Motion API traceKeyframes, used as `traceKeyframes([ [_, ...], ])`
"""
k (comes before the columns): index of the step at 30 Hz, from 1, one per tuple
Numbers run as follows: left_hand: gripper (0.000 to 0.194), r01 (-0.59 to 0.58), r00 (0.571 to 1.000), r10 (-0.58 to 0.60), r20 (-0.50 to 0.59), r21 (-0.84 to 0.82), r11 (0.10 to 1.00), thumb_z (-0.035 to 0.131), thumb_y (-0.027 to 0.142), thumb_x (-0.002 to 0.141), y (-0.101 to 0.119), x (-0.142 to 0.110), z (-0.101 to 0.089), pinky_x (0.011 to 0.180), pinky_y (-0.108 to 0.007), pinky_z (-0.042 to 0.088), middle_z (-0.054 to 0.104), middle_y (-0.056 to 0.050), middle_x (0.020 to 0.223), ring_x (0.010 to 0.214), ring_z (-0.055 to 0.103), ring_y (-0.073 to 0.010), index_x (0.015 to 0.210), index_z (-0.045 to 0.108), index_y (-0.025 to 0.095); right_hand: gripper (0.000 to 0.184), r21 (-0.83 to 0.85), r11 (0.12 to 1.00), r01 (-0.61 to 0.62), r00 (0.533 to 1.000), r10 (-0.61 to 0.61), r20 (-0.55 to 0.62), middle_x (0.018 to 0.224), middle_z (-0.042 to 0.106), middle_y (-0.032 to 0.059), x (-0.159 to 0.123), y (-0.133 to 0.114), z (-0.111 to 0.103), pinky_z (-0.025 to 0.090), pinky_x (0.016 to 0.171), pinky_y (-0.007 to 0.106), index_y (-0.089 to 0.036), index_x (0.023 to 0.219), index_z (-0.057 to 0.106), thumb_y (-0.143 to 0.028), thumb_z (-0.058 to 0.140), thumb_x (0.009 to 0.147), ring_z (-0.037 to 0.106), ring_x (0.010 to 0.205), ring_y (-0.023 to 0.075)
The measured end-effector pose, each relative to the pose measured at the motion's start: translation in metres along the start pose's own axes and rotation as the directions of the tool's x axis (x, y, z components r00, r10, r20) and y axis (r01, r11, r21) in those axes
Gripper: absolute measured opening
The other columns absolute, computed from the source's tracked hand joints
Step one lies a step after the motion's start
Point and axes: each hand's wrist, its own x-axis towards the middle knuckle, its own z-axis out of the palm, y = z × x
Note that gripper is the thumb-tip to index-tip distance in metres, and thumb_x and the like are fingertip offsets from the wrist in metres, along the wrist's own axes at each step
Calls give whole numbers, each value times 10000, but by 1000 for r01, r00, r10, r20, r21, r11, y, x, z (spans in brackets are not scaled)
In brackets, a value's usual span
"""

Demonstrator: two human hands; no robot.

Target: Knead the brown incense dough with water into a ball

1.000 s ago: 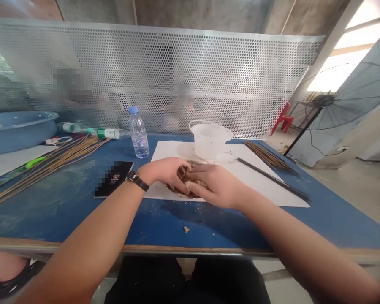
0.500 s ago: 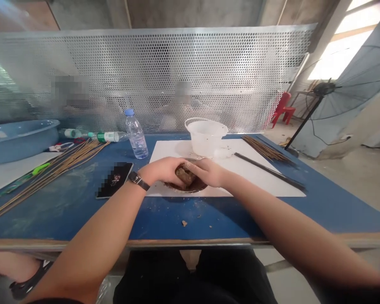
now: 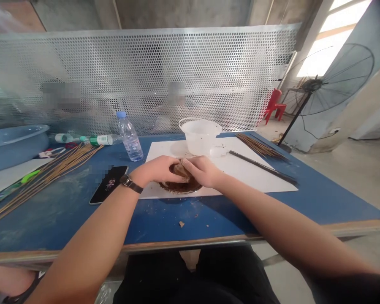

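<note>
Between my two hands is a lump of brown clay-like dough (image 3: 181, 170), partly covered by my fingers. It is held over a shallow round dish (image 3: 180, 191) with a dark brown inside, on a white board (image 3: 250, 177). My left hand (image 3: 160, 168), with a watch at its wrist, curls its fingers and thumb around the lump's left side. From the right, my right hand (image 3: 205, 170) presses thumb and fingers against it. Some fingertips are hidden behind the lump. Brown crumbs (image 3: 181, 224) lie on the blue table in front of the dish.
Behind the dish stands a white bucket (image 3: 201, 137). A water bottle (image 3: 130, 139) and a phone (image 3: 109, 185) are to the left, near thin sticks (image 3: 57, 171) and a blue basin (image 3: 15, 145). Right are a dark bar (image 3: 262, 167) and more sticks (image 3: 259, 147). A perforated screen (image 3: 202, 76) closes the back.
The view has shifted slightly, so most things sit a little farther left. Both hands stay around the brown lump, its visible face has turned, and the fingers have moved a little on it.
</note>
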Motion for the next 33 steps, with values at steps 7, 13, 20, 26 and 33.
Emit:
traceKeyframes([
  [7, 604, -118, 977, 109, -185, -41, 992, 727, 431, 760, -12, 11, 13, 876, -337, 525, 718, -76, 1237, 1098, 674, -281, 1307, 580, 220, 417, -69, 928, 366, 929, -369, -32, 1002, 701, 126, -4, -12, -4, 472, 864, 370, -163, 1026, 659, -454, 361, 1054, 630, 960, 244],
  [13, 784, -85, 961, 89, -261, 24, 996, 697, 405, 790, -16, 16, 23, 953, -411, 515, 657, -173, 1358, 1220, 632, -352, 1488, 427, 172, 478, -92, 915, 392, 916, -379, 132, 1156, 667, 165, -4, -14, -7, 474, 936, 399, -141, 1118, 636, -456, 279, 1076, 614, 1080, 271],
  [20, 946, -148, 981, 145, -128, -15, 989, 789, 459, 726, -18, 15, 21, 856, -361, 535, 700, -132, 1271, 1074, 689, -296, 1537, 367, 217, 594, -149, 961, 233, 951, -193, 241, 847, 690, 92, -18, -34, -22, 423, 735, 336, -164, 925, 691, -604, 310, 1042, 603, 783, 214],
  [26, 988, -197, 979, 194, -54, -52, 979, 704, 443, 806, -12, 14, 23, 873, -360, 511, 699, -149, 1266, 1069, 687, -276, 1609, 189, 189, 686, -325, 944, -49, 951, 144, 275, 726, 653, 112, 0, -30, -10, 370, 687, 360, -155, 860, 713, -658, 276, 1023, 575, 704, 240],
  [33, 812, -292, 951, 286, -119, -33, 956, 808, 370, 720, -7, 17, 28, 860, -363, 529, 692, -106, 1293, 1086, 682, -289, 1452, 483, 240, 680, -245, 969, -13, 964, 77, 254, 810, 679, 112, 3, -13, -8, 375, 705, 343, -170, 770, 632, -617, 198, 1042, 579, 757, 220],
])
